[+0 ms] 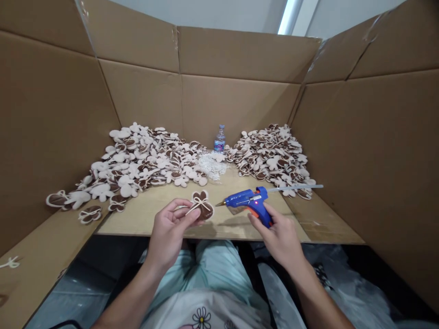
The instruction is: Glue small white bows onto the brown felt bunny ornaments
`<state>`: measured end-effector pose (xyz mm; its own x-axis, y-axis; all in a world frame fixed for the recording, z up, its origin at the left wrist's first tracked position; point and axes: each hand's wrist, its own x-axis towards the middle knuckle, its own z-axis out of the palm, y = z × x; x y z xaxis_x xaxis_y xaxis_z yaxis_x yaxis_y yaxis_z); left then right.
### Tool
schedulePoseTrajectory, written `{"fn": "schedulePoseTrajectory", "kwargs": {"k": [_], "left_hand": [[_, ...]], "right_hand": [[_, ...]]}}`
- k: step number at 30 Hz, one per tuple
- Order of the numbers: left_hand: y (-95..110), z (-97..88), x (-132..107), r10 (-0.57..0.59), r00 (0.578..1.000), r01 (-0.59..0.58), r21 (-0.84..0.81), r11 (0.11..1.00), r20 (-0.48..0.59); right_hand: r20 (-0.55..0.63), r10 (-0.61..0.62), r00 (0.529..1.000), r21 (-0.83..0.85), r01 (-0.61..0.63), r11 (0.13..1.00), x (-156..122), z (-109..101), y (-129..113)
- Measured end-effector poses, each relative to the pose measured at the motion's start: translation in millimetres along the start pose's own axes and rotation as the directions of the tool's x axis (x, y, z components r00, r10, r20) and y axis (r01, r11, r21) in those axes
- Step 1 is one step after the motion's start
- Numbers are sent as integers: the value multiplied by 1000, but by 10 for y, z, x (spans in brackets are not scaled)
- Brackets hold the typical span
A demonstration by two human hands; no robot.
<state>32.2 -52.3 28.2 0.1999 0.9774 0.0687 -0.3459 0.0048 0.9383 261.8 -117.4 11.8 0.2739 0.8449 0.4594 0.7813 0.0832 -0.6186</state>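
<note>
Between the thumb and fingers of my left hand [173, 224] is a brown felt bunny-shaped ornament [205, 206] with a pale fuzzy edge and a cream bow, its brown side facing up. My right hand [281, 228] grips the handle of a blue glue gun [248, 198] with an orange trigger and a small red light. The gun's brass nozzle points left and sits just right of the ornament, seemingly apart from it. A clear glue stick [298, 187] juts out of the gun's back end.
Similar ornaments lie heaped in a left pile [137, 160] and a right pile [274, 155]. Small white pieces [212, 167] on plastic lie between them, before a water bottle [220, 139]. Cardboard walls [240, 59] surround the wooden tabletop [137, 219]. A loose cream bow [12, 262] lies far left.
</note>
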Motion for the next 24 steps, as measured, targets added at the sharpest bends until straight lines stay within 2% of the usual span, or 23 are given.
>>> {"fn": "schedulePoseTrajectory", "kwargs": {"k": [4,8,13,20,22,24], "left_hand": [[13,-33,31,17,1000,-17,25,1000,-8],[48,-53,90,47,997,-46,21,999,-54],[77,-103,171,103,987,-96,60,994,-126],[101,-239,242,187,965,-166,124,978,-183],[107,-273,259,190,963,-168,125,978,-189],[103,-303,275,195,962,-173,125,977,-191]], "right_hand": [[38,106,994,-96,-102,990,189,0,259],[109,310,944,-297,-267,917,347,-29,598],[106,399,911,-382,-333,862,394,-39,861],[111,441,891,-434,-355,828,397,-119,908],[60,418,906,-443,-351,825,380,-123,839],[18,329,944,-385,-297,874,351,-55,698]]}}
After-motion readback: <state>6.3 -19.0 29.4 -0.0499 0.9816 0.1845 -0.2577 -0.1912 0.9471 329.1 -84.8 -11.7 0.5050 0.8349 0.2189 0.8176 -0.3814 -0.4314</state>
